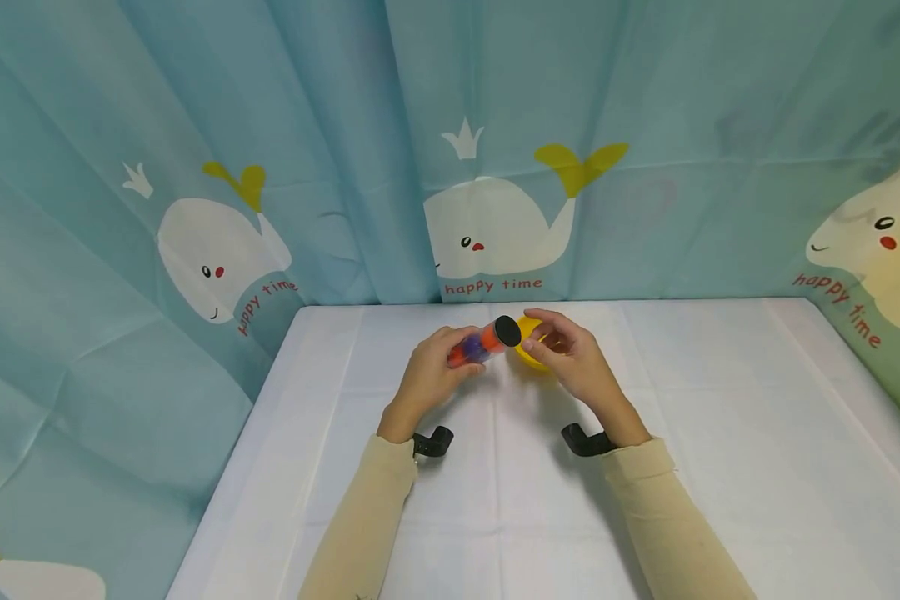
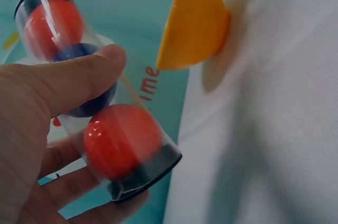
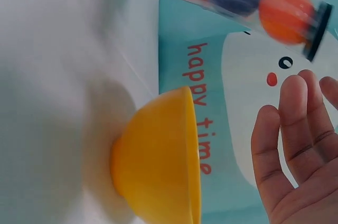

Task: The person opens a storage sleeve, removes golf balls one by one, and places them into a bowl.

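Observation:
A clear tube [image 1: 474, 347] with black end caps is gripped by my left hand [image 1: 429, 367], thumb on one side and fingers behind. Inside it, two red balls [image 2: 123, 140] sit either side of a dark blue ball [image 2: 79, 109]. The tube is tilted, one black cap [image 1: 507, 331] raised toward my right hand [image 1: 576, 360]. That hand holds nothing; its fingers are loosely bent, close to the cap but apart from it in the right wrist view. Below the hands, a yellow bowl [image 3: 161, 160] stands upright on the table, partly hidden by the right hand in the head view.
A white cloth covers the table [image 1: 720, 433]. Behind it and along the sides hangs a blue-green curtain [image 1: 345, 125] printed with white whales. A black wrist mount [image 1: 433, 442] sits on the left wrist, and another mount [image 1: 587, 440] on the right.

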Action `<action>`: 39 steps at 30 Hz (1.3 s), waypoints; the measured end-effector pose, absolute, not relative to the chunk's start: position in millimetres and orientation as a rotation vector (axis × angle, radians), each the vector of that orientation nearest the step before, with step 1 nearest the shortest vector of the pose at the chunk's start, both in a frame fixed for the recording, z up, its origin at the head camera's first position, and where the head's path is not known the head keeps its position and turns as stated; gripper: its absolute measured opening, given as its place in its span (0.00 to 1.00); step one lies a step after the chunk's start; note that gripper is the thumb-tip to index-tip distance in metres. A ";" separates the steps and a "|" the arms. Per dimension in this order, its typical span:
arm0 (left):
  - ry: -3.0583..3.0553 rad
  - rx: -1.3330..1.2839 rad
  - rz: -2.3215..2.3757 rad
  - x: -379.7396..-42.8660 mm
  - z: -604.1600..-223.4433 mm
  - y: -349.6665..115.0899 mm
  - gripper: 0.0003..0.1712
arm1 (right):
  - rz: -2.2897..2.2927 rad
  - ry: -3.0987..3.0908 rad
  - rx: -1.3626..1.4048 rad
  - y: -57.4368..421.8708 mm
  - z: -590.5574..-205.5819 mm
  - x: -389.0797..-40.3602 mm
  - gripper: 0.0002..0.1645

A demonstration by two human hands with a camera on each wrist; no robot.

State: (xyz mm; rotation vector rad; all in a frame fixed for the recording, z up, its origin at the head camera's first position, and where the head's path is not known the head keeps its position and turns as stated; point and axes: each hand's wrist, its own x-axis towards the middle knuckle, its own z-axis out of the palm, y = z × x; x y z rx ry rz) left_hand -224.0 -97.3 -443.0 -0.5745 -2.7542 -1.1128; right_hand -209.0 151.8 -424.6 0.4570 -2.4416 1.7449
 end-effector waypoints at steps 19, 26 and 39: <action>-2.816 -0.702 -0.923 -216.1 -418.8 -101.1 0.31 | 1.684 -2.466 0.510 144.6 -430.1 -204.9 0.26; -2.858 -0.677 -0.859 -213.0 -415.3 -109.4 0.30 | 1.617 -2.423 0.635 140.9 -433.3 -206.3 0.25; -2.922 -0.640 -0.862 -211.8 -405.4 -112.7 0.30 | 1.564 -2.351 0.753 142.1 -430.8 -206.1 0.23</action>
